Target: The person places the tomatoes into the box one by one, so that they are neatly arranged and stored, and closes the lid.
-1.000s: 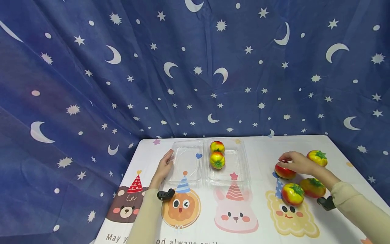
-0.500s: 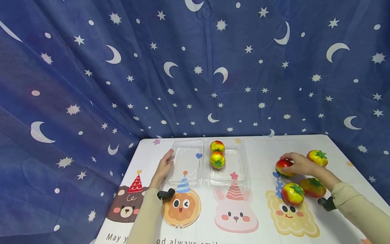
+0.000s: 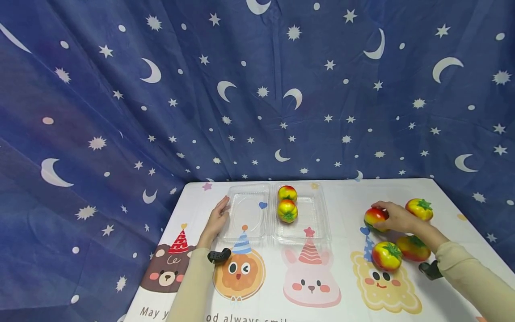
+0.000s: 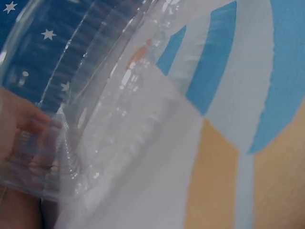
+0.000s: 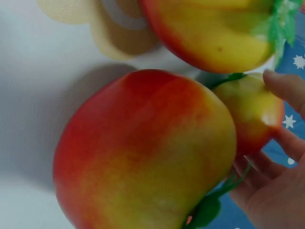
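Note:
My right hand point(image 3: 396, 218) grips a red-and-yellow toy fruit point(image 3: 374, 218) at the right of the table. In the right wrist view, thumb and fingers lie on opposite sides of this fruit point(image 5: 259, 112). Two more such fruits, one yellow-topped point(image 3: 387, 256) and one redder point(image 3: 414, 248), sit just in front of that hand; another point(image 3: 419, 209) sits behind it. My left hand point(image 3: 217, 220) rests against the left edge of a clear plastic clamshell box point(image 3: 245, 239), its fingers partly seen through the plastic point(image 4: 71, 157). Two fruits point(image 3: 287, 211) stand in the box's right half.
The opened box lies flat near the table's back edge, both halves side by side. A white cloth point(image 3: 346, 197) printed with cartoon figures covers the table. Behind hangs a blue curtain point(image 3: 249, 107) with moons and stars.
My right hand has shifted slightly to the right, its fingers now round the fruit's side. The fruit has turned a little, showing more yellow. My left hand stays in place.

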Demonstrator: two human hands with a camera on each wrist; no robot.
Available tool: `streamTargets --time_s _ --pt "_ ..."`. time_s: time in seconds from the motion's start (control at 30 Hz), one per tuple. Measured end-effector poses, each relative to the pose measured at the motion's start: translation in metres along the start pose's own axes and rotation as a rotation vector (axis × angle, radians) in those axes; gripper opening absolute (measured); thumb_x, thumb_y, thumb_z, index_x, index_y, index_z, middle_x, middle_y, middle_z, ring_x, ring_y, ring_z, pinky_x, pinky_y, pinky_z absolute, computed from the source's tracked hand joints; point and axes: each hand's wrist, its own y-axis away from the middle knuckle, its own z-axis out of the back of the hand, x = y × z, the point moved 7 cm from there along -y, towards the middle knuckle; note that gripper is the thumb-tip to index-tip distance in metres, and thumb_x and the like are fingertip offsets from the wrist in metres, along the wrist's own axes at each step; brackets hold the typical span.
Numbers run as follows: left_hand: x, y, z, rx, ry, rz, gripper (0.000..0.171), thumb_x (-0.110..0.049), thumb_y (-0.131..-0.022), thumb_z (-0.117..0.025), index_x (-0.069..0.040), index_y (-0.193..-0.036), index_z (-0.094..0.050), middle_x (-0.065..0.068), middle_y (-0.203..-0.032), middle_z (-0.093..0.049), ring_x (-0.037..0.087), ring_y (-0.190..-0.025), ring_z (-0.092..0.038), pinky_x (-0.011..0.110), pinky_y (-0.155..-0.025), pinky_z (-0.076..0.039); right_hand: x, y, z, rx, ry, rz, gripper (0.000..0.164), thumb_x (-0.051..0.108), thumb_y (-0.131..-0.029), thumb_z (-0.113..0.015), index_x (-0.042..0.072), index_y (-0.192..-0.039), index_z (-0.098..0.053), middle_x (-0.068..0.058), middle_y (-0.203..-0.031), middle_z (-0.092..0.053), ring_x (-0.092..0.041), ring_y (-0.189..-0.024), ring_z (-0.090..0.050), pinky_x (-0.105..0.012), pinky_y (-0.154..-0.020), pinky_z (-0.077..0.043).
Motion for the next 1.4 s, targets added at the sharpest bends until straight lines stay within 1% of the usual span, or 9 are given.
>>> streamTargets --time_s 0.23,0.3,0.47,0.63,0.9,1.07,1.2,1.33,1.4 --pt "-0.008 0.002 0.000 0.006 0.008 -0.004 0.054 0.015 -0.091 -0.040 0.017 -0.145 -0.031 0.031 -0.157 -0.019 0.050 -0.134 -0.038 0.054 -0.115 -0.028 -0.001 -0.007 0.005 -0.007 0.038 -0.001 0.067 0.019 -0.081 -0.079 -0.009 -0.135 -0.050 -0.027 -0.118 -0.058 -0.040 -0.103 -0.056 -0.058 -0.092 -0.051" --pt "-0.007 0.002 0.001 0.002 0.007 -0.005 0.054 0.015 -0.091 -0.040 0.017 -0.145 -0.031 0.031 -0.157 -0.020 0.050 -0.134 -0.038 0.054 -0.114 -0.028 0.001 -0.009 0.005 -0.014 0.044 -0.003 0.067 0.019 -0.081 -0.079 -0.010 -0.135 -0.050 -0.027 -0.117 -0.059 -0.040 -0.102 -0.057 -0.058 -0.092 -0.051" --pt "0.006 -0.003 0.000 -0.035 0.025 -0.005 0.053 0.017 -0.091 -0.040 0.016 -0.144 -0.033 0.030 -0.157 -0.023 0.049 -0.132 -0.041 0.056 -0.114 -0.029 0.012 -0.014 0.009 -0.072 0.047 0.065 0.064 0.017 -0.081 -0.077 -0.012 -0.131 -0.051 -0.028 -0.115 -0.061 -0.037 -0.099 -0.059 -0.056 -0.091 -0.052" --pt "0.022 -0.006 -0.002 -0.056 0.000 0.011 0.054 0.015 -0.093 -0.040 0.012 -0.146 -0.034 0.024 -0.159 -0.024 0.043 -0.134 -0.042 0.051 -0.115 -0.030 0.030 -0.019 0.016 -0.125 0.002 0.134 0.063 0.018 -0.082 -0.077 -0.012 -0.130 -0.051 -0.029 -0.117 -0.060 -0.039 -0.100 -0.059 -0.054 -0.088 -0.054" --pt "0.004 0.000 0.001 -0.015 0.027 0.006 0.054 0.016 -0.091 -0.041 0.016 -0.145 -0.033 0.030 -0.157 -0.022 0.049 -0.133 -0.040 0.056 -0.114 -0.028 0.073 -0.026 0.022 -0.169 -0.094 0.241 0.063 0.013 -0.086 -0.074 -0.008 -0.138 -0.046 -0.032 -0.123 -0.057 -0.047 -0.107 -0.058 -0.056 -0.088 -0.054" --pt "0.020 -0.006 0.000 -0.041 0.004 0.022 0.054 0.014 -0.093 -0.041 0.012 -0.147 -0.034 0.024 -0.159 -0.023 0.044 -0.135 -0.040 0.052 -0.115 -0.028 0.099 -0.033 0.017 -0.161 -0.128 0.307 0.060 0.007 -0.085 -0.071 -0.006 -0.139 -0.048 -0.029 -0.126 -0.057 -0.044 -0.108 -0.058 -0.057 -0.089 -0.053" --pt "0.034 -0.011 -0.001 -0.052 -0.024 0.035 0.056 0.012 -0.094 -0.041 0.007 -0.149 -0.034 0.018 -0.160 -0.024 0.039 -0.136 -0.041 0.047 -0.116 -0.029 0.115 -0.041 0.010 -0.162 -0.147 0.336 0.057 0.006 -0.084 -0.072 -0.007 -0.136 -0.051 -0.028 -0.123 -0.058 -0.042 -0.106 -0.060 -0.052 -0.086 -0.056" --pt "0.038 -0.012 -0.002 -0.051 -0.007 0.031 0.056 0.012 -0.094 -0.041 0.007 -0.149 -0.034 0.018 -0.161 -0.023 0.039 -0.136 -0.042 0.047 -0.116 -0.030 0.131 -0.048 0.002 -0.150 -0.179 0.373 0.056 0.006 -0.083 -0.073 -0.006 -0.133 -0.052 -0.027 -0.121 -0.060 -0.041 -0.103 -0.061 -0.045 -0.082 -0.059" --pt "0.038 -0.012 -0.002 -0.048 -0.003 0.025 0.056 0.012 -0.094 -0.041 0.007 -0.149 -0.034 0.018 -0.161 -0.023 0.039 -0.135 -0.042 0.047 -0.116 -0.029 0.138 -0.052 -0.004 -0.139 -0.190 0.396 0.056 0.006 -0.082 -0.074 -0.006 -0.133 -0.053 -0.026 -0.121 -0.061 -0.040 -0.103 -0.062 -0.046 -0.082 -0.059"
